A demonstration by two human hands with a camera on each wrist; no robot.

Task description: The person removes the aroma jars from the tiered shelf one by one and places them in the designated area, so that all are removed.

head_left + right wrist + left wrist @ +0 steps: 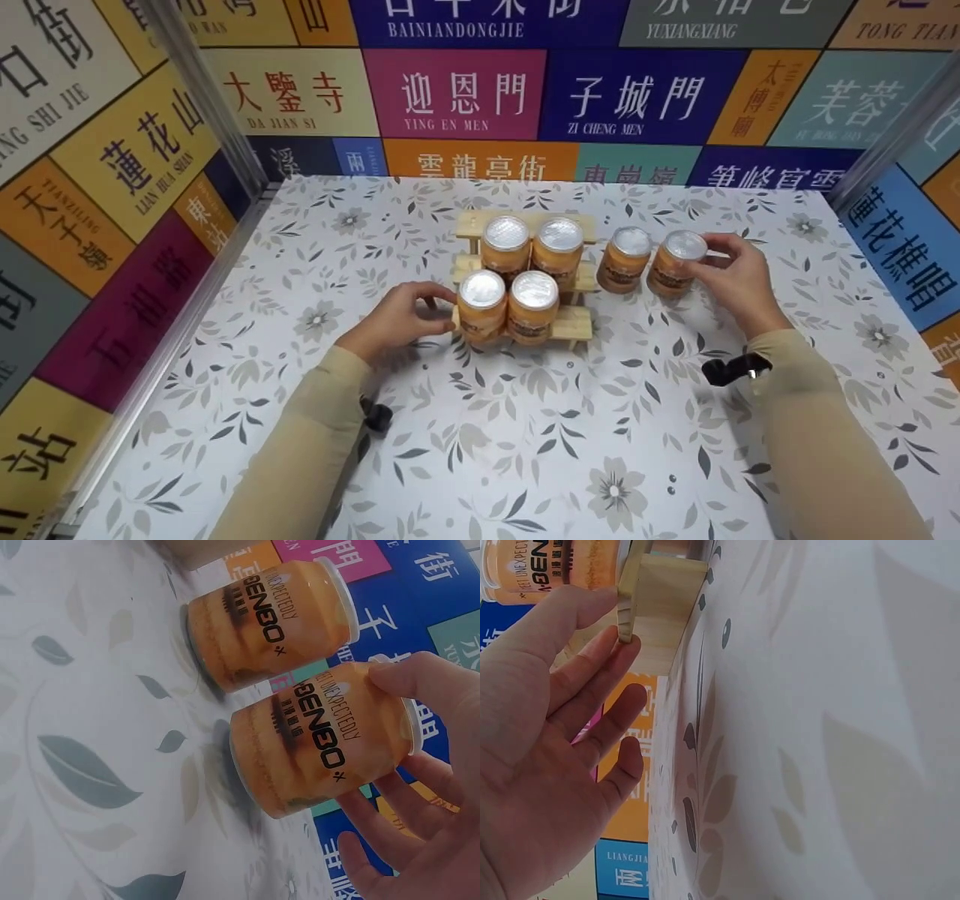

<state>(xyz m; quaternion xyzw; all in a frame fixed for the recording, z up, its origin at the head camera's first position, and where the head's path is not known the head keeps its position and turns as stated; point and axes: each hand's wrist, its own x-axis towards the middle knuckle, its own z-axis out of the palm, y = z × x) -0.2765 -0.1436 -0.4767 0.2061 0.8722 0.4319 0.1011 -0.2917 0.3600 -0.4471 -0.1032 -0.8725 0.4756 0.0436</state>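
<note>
My right hand (739, 277) grips an orange can (670, 274) with a silver lid near its top, thumb on one side and fingers on the other. In the right wrist view that can (322, 739) is slightly tilted, with black lettering on its label. A second such can (624, 262) stands on the table just left of it. My left hand (401, 319) pinches the left end of the lowest step of a wooden stepped stand (574, 324), thumb above and fingertips below the plank (628, 596). Two cans (532, 304) stand on that step, and two more (556, 251) stand higher up behind.
The table (480, 450) has a white cloth with grey leaves and flowers. Panels with large characters (454, 94) rise behind it, and similar ones line the left (127, 322) and right sides. Black wrist straps (735, 369) sit over beige sleeves (825, 435).
</note>
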